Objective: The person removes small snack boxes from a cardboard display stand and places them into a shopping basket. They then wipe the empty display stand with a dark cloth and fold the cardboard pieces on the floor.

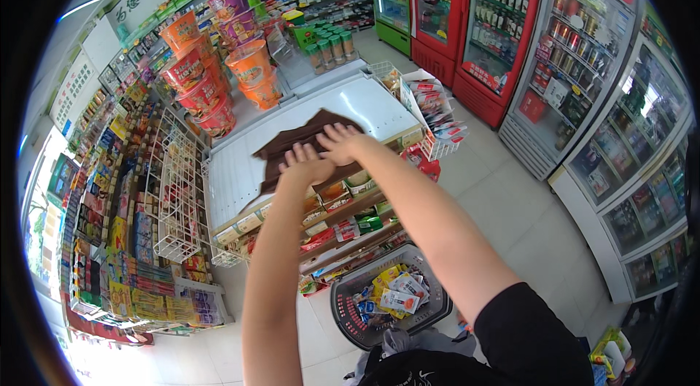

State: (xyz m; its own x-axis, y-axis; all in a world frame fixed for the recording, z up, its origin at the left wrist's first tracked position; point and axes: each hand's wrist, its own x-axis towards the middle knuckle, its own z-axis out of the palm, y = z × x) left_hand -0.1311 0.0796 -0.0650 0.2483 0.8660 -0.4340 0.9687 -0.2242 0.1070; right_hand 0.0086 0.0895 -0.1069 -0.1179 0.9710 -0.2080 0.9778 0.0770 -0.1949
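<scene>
A dark brown cloth [281,153] lies creased on the white metal top [235,172] of a shelf unit. Both palms face down on it, side by side and close together. My left hand [308,164] presses near the cloth's front edge, its fingers somewhat apart. Slightly farther right, my right hand [344,144] rests with its fingers spread over the cloth. Neither hand has its fingers closed around anything. Part of the cloth is hidden beneath the hands.
Stacked instant noodle tubs [202,90] and green-lidded jars [331,49] stand beyond the top. A wire basket of packets [432,107] hangs at its right end, a white wire rack [175,194] at its left. A grey basket of snack packets [342,298] sits before me. Drinks fridges [486,96] line the right.
</scene>
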